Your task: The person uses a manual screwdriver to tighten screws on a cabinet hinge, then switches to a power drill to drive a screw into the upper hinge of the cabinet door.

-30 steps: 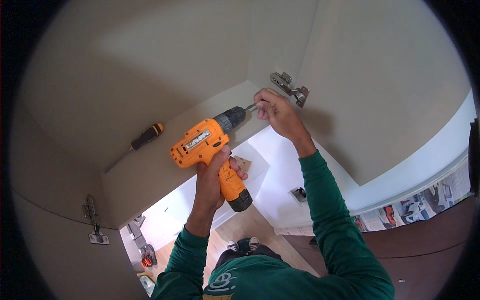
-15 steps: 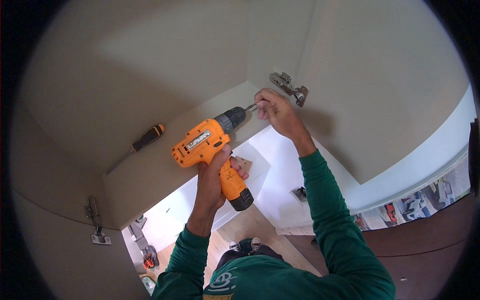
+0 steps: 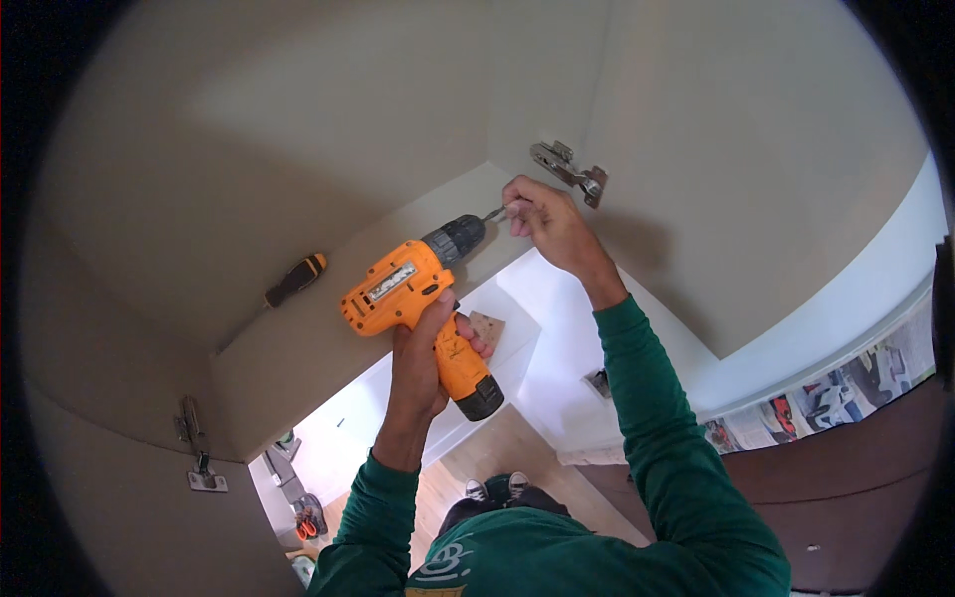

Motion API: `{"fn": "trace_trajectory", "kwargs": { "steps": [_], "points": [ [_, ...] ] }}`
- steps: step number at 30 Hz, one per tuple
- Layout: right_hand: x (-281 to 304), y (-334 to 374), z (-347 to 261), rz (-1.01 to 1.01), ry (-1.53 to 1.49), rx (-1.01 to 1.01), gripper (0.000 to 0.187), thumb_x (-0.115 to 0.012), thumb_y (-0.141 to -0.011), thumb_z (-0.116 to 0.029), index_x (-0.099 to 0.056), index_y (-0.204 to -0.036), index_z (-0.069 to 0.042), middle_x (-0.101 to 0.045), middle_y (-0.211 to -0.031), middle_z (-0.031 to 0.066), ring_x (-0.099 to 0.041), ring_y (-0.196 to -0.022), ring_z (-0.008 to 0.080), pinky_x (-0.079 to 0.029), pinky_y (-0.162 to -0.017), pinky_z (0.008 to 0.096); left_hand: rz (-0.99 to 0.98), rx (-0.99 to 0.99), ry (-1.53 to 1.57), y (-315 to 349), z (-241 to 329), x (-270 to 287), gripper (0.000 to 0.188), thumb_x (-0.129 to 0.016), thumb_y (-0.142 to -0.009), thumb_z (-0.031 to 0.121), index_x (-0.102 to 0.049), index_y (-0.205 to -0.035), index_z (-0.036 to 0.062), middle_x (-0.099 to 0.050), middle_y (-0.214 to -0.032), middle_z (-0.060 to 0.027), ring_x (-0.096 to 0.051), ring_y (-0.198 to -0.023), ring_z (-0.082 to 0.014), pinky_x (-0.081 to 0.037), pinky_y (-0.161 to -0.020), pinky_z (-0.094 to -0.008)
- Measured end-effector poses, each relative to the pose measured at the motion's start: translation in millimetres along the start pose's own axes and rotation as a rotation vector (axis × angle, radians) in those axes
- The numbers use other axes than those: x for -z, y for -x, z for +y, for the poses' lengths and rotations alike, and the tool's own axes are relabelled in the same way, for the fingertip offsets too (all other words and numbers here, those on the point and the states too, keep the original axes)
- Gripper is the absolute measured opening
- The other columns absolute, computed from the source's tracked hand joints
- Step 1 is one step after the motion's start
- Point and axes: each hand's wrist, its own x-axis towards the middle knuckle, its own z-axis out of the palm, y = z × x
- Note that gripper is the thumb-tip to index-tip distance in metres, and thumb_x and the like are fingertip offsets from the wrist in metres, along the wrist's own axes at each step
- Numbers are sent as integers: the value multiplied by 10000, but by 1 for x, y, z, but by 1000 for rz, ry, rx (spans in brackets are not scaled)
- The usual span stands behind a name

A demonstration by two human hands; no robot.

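Note:
An orange and black cordless drill (image 3: 396, 286) is gripped by its handle in my left hand (image 3: 416, 373), its chuck tilted up to the right. From the chuck a thin metal bit (image 3: 492, 214) sticks out. My right hand (image 3: 553, 227) pinches the bit's far end between thumb and fingers; whether a screw is also in that pinch is hidden. Just beyond my right hand, a metal cabinet hinge (image 3: 571, 171) joins the side panel and the right door. A screwdriver (image 3: 296, 281) with a black and orange handle lies on the cabinet's bottom panel (image 3: 298, 363), left of the drill.
Another hinge (image 3: 200, 448) sits at the left door. The right cabinet door (image 3: 756, 199) stands swung out beside my right arm. Below are a white surface (image 3: 567, 338), a small brownish piece (image 3: 486, 328), orange-handled tools (image 3: 309, 517) and newspaper (image 3: 826, 403) along a curved edge.
My view has shifted slightly, so the hinges and door sit a little differently in the picture. Both hands keep their holds on the drill and its bit.

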Motion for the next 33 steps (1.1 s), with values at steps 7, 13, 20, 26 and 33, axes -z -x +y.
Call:
{"fn": "trace_trajectory", "kwargs": {
  "steps": [7, 13, 20, 26, 33],
  "points": [
    [1, 3, 0, 15, 150, 103, 54, -515, -981, 32, -548, -961, -7, -569, -837, 104, -618, -667, 185, -511, -635, 336, -4, -4, 4, 1, 0, 0, 257, -629, -1008, 335, -513, -1111, 130, -595, -736, -25, -652, -657, -177, -606, -639, -385],
    [4, 3, -5, 21, 105, 51, 68, -499, -969, 43, -538, -955, -11, -569, -821, 104, -617, -662, 182, -502, -619, 345, 12, -15, 42, 2, 1, -3, 247, -664, -992, 305, -576, -1049, 81, -620, -731, -38, -664, -631, -166, -626, -636, -377],
    [5, 1, -10, -33, 131, 22, 195, -371, -971, 122, -530, -960, 11, -568, -847, 92, -611, -714, 160, -523, -677, 297, -3, -18, 74, 2, 1, -3, 235, -654, -999, 289, -575, -1060, 77, -621, -725, -42, -662, -628, -168, -619, -628, -376],
    [6, 1, -10, -44, 123, 13, 188, -381, -963, 127, -533, -967, 16, -570, -846, 90, -611, -718, 159, -523, -678, 299, 2, -15, 67, 2, 1, -3, 236, -656, -999, 287, -571, -1069, 78, -619, -726, -44, -661, -630, -172, -615, -629, -380],
    [-11, 7, 8, 154, -272, -205, 81, -525, -1024, -10, -605, -1026, -19, -655, -911, 71, -658, -760, 152, -543, -684, 302, -21, 17, 26, -5, -2, -8, 256, -629, -1011, 323, -516, -1134, 129, -598, -750, -29, -643, -661, -174, -584, -641, -378]
  ]
}}
